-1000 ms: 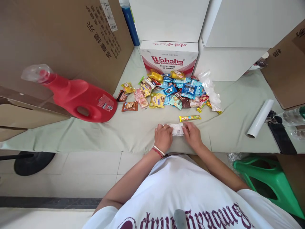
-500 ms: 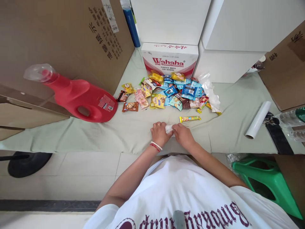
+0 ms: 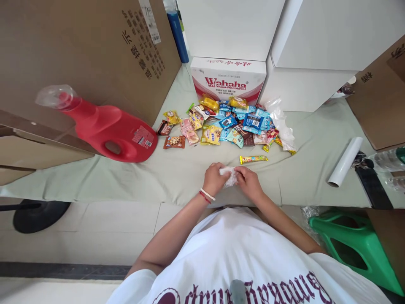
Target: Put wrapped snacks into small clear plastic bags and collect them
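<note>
My left hand (image 3: pixel 213 180) and my right hand (image 3: pixel 249 183) are close together over the front part of the table. Between them is a small piece of crumpled, whitish see-through plastic (image 3: pixel 230 179), bunched up and partly covered by the fingers. My left fingers and thumb pinch its left side; my right fingers close on its right side. Just beyond my right hand lies a thin yellow snack stick (image 3: pixel 253 159). Farther back spreads a heap of wrapped snacks (image 3: pixel 236 122), with a brown cookie packet (image 3: pixel 174 142) at its left front.
A red jug (image 3: pixel 110 131) stands on the left before a large cardboard box (image 3: pixel 95 42). Behind the snacks is a Wahaba water carton (image 3: pixel 228 80), with a crumpled clear bag (image 3: pixel 281 122) beside it. To the right lies a white roll (image 3: pixel 345 162); a green stool (image 3: pixel 354 245) stands below.
The plastic went from lying flat, with a printed patch showing, to being bunched between my fingers. Both hands shifted slightly left and drew closer, then parted a little. The snacks stayed put.
</note>
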A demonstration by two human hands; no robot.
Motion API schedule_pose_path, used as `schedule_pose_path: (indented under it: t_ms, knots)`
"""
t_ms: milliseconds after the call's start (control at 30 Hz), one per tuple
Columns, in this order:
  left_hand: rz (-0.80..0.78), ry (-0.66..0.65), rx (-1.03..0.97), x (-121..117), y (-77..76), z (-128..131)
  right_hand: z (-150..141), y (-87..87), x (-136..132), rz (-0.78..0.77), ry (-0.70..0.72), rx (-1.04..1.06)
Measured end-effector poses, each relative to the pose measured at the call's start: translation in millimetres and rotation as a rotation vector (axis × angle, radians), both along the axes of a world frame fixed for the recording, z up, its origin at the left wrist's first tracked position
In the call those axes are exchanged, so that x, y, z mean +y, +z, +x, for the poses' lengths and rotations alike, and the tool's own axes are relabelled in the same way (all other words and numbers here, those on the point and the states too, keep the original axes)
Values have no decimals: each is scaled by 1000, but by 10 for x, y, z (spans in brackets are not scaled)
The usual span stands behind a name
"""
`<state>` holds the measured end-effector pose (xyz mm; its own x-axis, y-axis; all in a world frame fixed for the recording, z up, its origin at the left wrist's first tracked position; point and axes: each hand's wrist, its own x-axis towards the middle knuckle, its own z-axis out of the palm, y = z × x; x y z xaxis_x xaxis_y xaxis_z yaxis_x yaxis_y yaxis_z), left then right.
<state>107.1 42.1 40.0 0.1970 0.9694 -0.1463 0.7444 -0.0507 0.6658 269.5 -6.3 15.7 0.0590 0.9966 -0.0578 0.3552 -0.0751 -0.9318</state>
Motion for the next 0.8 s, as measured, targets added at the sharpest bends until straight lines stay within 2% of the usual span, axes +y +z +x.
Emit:
schedule_pose_path:
  t_ms: [67,133,200,267,367,467,533,600,667,733,800]
  knots:
    - [178,-27,10,-131,67,140,89,77,-77,-109,-54,311]
    - [313,-141,25,-263,106,310,212,161,-151,-191,-91,591]
    - [390,-294,-22,-368,103,497,364,220,-209,-220,-134,744]
    - [408,-427,-172,-431,64,684,536,228,-252,-225,-197,793]
    - [265,-546,-497,-442,-10,946,807,144,-312,-210,-253,807]
    - [-18,-522,-798,-383,-29,1161,1072,48,-392,-185,-223,754]
    - [-154,-477,-877,-320,1,1240,1286,40,-428,-172,-222,693]
    - [-136,-445,-797,-239,42,1221,1608,80,-394,-129,-303,627]
    - [32,-403,-588,-146,57,1074,2105,144,-228,-27,-474,536]
    - [236,-345,-319,-67,16,804,2791,208,115,130,-682,384]
    - [357,-282,-91,-33,-88,455,3609,273,633,313,-883,156]
